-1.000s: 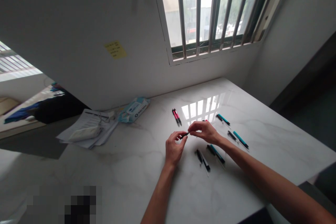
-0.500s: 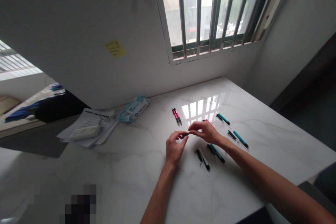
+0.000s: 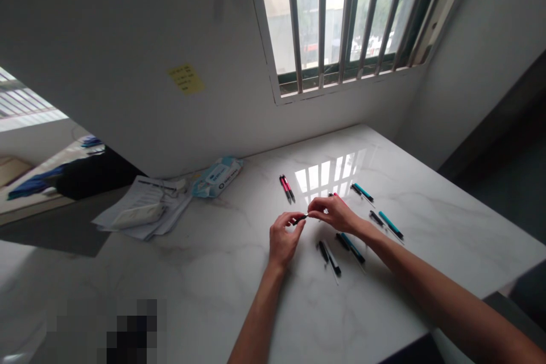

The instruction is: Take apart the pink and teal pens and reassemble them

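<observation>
Black pen part (image 3: pixel 299 220), in the head view, is held over the counter (image 3: pixel 205 273), in from its back edge: left hand (image 3: pixel 284 242) pinching one end, right hand (image 3: pixel 330 213) clamped on the other; red pens (image 3: pixel 289 187) lie nearer that edge

Bare left grip (image 3: pixel 282 244), bare right grip (image 3: pixel 336 215), slender fingers (image 3: pixel 319 203), narrow wrists (image 3: pixel 278 269), tapering bare forearms (image 3: pixel 258 313)

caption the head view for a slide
Left hand and right hand pinch a dark piece near pens on the table.
</observation>
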`<state>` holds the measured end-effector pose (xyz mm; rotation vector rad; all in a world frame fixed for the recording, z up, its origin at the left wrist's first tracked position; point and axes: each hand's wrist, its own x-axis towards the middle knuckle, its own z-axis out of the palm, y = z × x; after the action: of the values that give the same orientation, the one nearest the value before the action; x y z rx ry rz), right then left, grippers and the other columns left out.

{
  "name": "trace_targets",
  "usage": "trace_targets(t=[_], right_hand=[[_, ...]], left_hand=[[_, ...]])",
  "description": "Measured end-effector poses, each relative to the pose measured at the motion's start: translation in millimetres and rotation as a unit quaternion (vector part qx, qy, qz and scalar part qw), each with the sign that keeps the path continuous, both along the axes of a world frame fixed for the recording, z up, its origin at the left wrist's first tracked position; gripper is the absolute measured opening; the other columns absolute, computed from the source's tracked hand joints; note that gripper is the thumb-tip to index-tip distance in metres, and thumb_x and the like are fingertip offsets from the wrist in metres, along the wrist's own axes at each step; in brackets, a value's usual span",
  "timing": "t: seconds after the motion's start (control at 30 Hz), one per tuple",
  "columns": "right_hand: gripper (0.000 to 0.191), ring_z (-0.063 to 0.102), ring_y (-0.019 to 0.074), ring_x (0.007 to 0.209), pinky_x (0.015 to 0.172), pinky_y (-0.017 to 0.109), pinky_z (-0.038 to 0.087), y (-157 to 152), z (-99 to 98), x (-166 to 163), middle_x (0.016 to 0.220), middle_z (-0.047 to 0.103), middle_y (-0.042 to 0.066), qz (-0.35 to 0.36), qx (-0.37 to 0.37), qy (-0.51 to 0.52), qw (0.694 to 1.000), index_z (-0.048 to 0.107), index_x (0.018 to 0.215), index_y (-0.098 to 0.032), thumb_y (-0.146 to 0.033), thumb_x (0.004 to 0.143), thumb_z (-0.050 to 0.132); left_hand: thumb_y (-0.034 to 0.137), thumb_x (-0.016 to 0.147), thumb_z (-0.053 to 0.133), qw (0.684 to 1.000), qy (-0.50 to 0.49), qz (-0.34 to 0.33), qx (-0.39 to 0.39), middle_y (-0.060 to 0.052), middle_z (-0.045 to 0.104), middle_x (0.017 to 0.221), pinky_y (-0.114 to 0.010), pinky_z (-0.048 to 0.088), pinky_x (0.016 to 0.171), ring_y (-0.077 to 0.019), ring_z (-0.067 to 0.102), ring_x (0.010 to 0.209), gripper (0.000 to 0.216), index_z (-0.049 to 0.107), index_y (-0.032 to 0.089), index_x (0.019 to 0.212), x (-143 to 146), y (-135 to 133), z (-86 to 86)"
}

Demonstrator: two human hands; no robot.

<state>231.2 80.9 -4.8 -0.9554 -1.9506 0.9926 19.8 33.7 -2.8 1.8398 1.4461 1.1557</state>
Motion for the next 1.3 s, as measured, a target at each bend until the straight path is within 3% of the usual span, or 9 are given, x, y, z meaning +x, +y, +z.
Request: trace_targets(t=[0.17,0.5,0.67,0.83,0.97,1.13,1.3], right_hand=[[0.024,0.076,0.0220,0.088,0.084,0.034,0.060,-0.7,0.3,-0.3,0.096,0.081,0.006,0.007,-0.022,0.050,0.998,0.079,0.102,-0.021,-0.042,0.092,0.073],[0.019,0.071,0.0192,0.077,0.071,0.029,0.052,-1.5,3.5,1.6,0.087,0.080,0.004,0.003,0.030,-0.028,0.999,0.081,0.096,-0.022,-0.039,0.095,0.071],[0.031,0.068,0.0174,0.068,0.065,0.027,0.048,-0.5,1.5,1.8,0.077,0.078,0.005,-0.007,0.015,-0.069,0.998,0.081,0.087,-0.020,-0.045,0.099,0.066],[0.023,0.069,0.0179,0.075,0.067,0.027,0.050,-2.1,7.5,6.4,0.086,0.078,0.004,0.027,0.015,-0.058,0.998,0.079,0.100,-0.021,-0.042,0.095,0.069],[0.023,0.063,0.0152,0.066,0.063,0.026,0.045,-3.0,10.6,9.1,0.077,0.075,0.002,0.028,0.027,-0.092,0.995,0.079,0.093,-0.020,-0.039,0.097,0.066],[0.020,0.062,0.0153,0.070,0.065,0.026,0.043,-0.7,7.6,9.7,0.081,0.075,0.003,0.046,0.042,-0.106,0.992,0.078,0.096,-0.020,-0.037,0.097,0.066],[0.030,0.055,0.0135,0.062,0.060,0.026,0.036,-0.5,6.8,7.5,0.070,0.069,0.001,0.054,0.033,-0.137,0.989,0.076,0.086,-0.019,-0.039,0.101,0.059]], left_hand=[[0.031,0.090,0.072,1.000,-0.001,-0.001,-0.003,-0.003,0.079,0.097,-0.033,0.053,0.078,-0.0190,0.068,0.083,0.013,0.079,0.026,0.099,0.8,0.1,-0.5],[0.029,0.088,0.073,1.000,-0.003,-0.005,-0.002,-0.003,0.079,0.096,-0.034,0.053,0.078,-0.0196,0.068,0.084,0.010,0.079,0.026,0.096,2.0,-0.9,2.2],[0.028,0.088,0.074,1.000,-0.006,-0.008,0.004,-0.004,0.078,0.096,-0.034,0.052,0.078,-0.0201,0.069,0.086,0.008,0.078,0.025,0.094,3.0,-0.8,1.9],[0.027,0.088,0.074,1.000,-0.007,-0.014,0.004,-0.003,0.078,0.096,-0.033,0.052,0.078,-0.0193,0.069,0.085,0.008,0.078,0.026,0.095,4.2,-1.3,1.1],[0.027,0.088,0.074,1.000,-0.013,-0.017,0.002,-0.003,0.078,0.096,-0.034,0.052,0.079,-0.0195,0.069,0.086,0.008,0.078,0.025,0.095,4.4,-2.0,0.8],[0.028,0.089,0.074,1.000,-0.013,-0.019,-0.005,-0.003,0.079,0.098,-0.034,0.052,0.079,-0.0199,0.069,0.087,0.009,0.079,0.026,0.096,2.4,-1.8,1.2],[0.029,0.089,0.074,0.999,-0.024,-0.021,-0.004,-0.004,0.079,0.099,-0.034,0.051,0.080,-0.0211,0.071,0.093,0.008,0.079,0.026,0.094,0.1,-0.7,2.8]])
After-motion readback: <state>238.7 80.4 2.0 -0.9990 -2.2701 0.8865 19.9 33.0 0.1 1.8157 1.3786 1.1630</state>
